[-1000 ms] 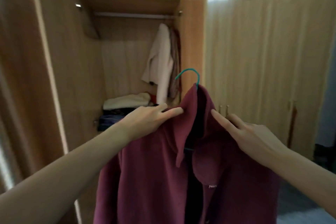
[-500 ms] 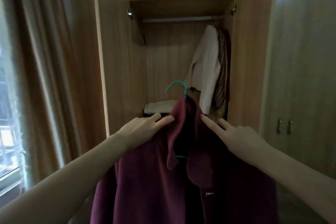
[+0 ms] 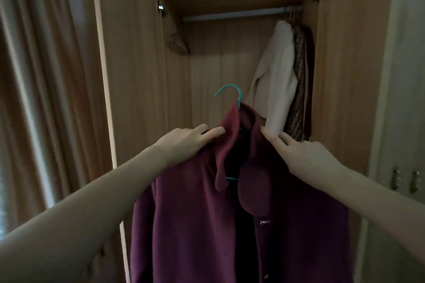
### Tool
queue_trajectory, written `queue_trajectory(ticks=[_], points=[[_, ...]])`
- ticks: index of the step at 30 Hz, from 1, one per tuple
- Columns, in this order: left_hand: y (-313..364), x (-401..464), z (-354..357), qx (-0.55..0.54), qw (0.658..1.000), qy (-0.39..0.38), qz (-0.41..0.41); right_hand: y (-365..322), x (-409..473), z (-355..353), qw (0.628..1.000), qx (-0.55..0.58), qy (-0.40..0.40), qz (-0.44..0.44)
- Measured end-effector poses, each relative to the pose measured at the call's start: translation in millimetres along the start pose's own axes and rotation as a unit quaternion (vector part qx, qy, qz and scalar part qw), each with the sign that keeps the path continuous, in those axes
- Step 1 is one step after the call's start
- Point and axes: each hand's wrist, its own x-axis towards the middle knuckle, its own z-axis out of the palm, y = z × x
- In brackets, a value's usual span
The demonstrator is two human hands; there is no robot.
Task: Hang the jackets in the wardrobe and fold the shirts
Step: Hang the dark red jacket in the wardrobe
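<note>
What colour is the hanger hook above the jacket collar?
Teal hanger hook, clearest in the head view.

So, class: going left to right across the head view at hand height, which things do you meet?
Curtain → open wardrobe door → left hand → maroon jacket → right hand → closed cupboard handles.
</note>
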Motion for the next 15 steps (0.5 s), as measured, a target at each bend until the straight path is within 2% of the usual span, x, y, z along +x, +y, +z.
queue_trajectory(ticks=[15], points=[[-55.4, 136.3, 113.1, -0.012, 1.0, 0.009, 0.011, 50.3, 108.4, 117.5, 1.0, -0.017, 0.025, 0.008]])
